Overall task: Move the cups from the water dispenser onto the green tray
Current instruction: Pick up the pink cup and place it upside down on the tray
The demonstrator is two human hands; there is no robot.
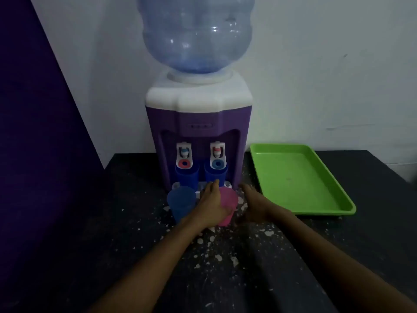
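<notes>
Head view looks down on a dark, white-speckled counter [225, 267] set against a pale wall, with a purple and white water dispenser [198, 132] standing at the far middle and a big clear blue bottle [196, 35] upended on top of it. Two taps hang in the dispenser's front recess. A dark blue cup [187, 176] stands under the left tap and a second dark blue cup [215, 175] stands under the right one, both on the drip ledge. Nearer, just in front of the ledge, a lighter blue cup [180, 203] stands upright on the left and a pink cup [229, 204] stands to its right. The left hand [211, 205] reaches in from the near side and is wrapped around the left side of the pink cup, its grip closed on the cup wall with the fingers stretched toward the far rim; the fingertips end close to the right dark blue cup. The right hand [253, 205] lies just right of the pink cup, fingers loosely spread and pointing toward the dispenser's base, its grip open and holding nothing; whether it touches the pink cup cannot be told in the dim light. The green tray [270, 154] lies flat on the counter to the right of the dispenser, with nothing on it.
</notes>
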